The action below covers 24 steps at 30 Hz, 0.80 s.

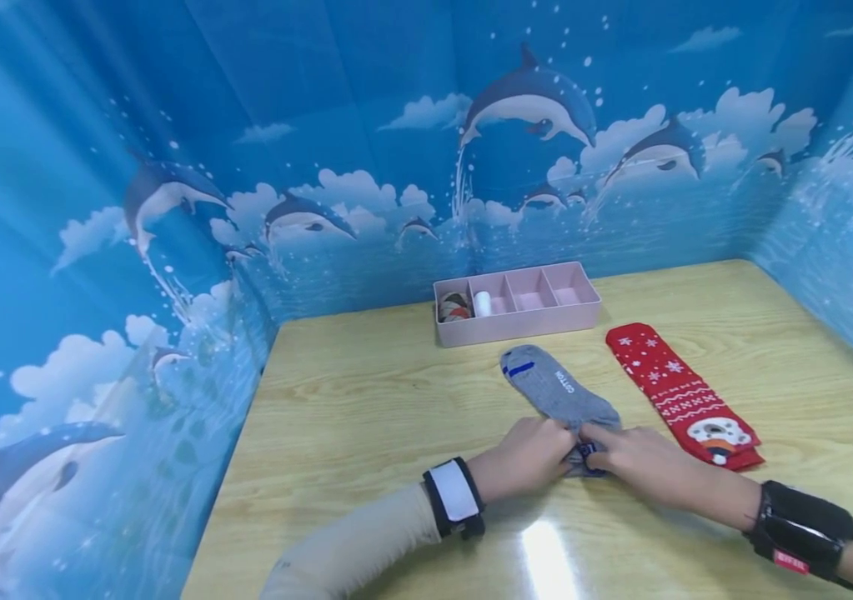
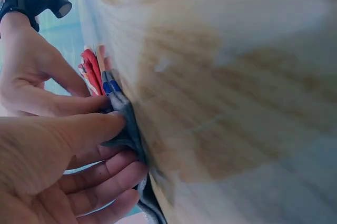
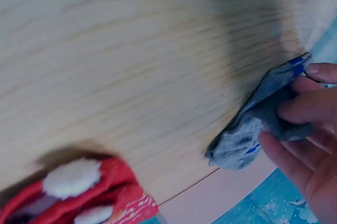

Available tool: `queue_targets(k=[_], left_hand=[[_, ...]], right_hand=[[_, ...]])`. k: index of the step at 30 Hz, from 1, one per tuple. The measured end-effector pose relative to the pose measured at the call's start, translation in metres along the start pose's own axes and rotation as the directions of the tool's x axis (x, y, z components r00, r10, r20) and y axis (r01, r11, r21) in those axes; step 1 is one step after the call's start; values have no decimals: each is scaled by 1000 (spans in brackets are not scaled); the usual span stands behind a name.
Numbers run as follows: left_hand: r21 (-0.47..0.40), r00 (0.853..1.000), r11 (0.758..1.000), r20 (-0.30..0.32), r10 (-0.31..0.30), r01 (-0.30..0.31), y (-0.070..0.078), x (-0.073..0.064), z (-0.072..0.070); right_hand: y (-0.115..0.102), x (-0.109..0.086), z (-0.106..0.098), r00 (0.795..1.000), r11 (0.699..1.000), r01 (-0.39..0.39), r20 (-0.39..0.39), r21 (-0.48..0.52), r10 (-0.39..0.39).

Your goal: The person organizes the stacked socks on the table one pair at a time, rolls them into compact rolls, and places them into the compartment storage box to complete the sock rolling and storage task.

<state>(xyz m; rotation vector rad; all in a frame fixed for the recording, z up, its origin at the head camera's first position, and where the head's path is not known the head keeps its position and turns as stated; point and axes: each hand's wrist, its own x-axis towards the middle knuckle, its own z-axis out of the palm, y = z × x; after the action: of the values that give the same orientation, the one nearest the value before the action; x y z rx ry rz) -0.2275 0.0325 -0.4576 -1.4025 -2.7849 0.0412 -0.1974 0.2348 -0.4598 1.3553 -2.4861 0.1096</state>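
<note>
A pair of grey socks [image 1: 557, 387] with blue stripes and the word COTTON lies flat on the table, its near end under both hands. My left hand [image 1: 527, 458] pinches that near end between thumb and fingers; the left wrist view shows the thumb on the grey socks [image 2: 126, 113]. Right beside it, my right hand [image 1: 639, 462] pinches the fabric too. In the right wrist view, the grey socks [image 3: 253, 118] are bunched up at the fingertips. Flat to the right lie red socks [image 1: 677, 387] with white snowflakes and a bear face.
Behind the grey socks, a pink divided box [image 1: 519, 323] stands near the back edge of the wooden table [image 1: 343, 392]. Its leftmost compartment holds a patterned bundle [image 1: 454, 307], the neighbouring one a white roll [image 1: 482, 303]. A blue dolphin curtain [image 1: 366, 133] encloses the back and sides.
</note>
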Motion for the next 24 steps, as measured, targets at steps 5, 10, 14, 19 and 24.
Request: queue_targets(k=[5,10,14,19,24], left_hand=[[67,1000,997,21,23,-24,3,5,-5],[76,999,997,-16,29,-28,4,6,-6],[71,1000,997,-21,8,-7,4,6,-6],[67,1000,998,-5,-11,11,4,7,-6],[60,999,998,17,-36,35,1,8,-4]], right_hand=[[5,-1,9,994,990,62,-87,-125,-73],[1,0,16,991,988,12,-133,-151,-32],[-2,2,19,994,988,-64,-91,-138,52],[-3,4,22,991,982,-134,-42,-136,129],[0,9,25,991,978,-135,-31,-159,132]])
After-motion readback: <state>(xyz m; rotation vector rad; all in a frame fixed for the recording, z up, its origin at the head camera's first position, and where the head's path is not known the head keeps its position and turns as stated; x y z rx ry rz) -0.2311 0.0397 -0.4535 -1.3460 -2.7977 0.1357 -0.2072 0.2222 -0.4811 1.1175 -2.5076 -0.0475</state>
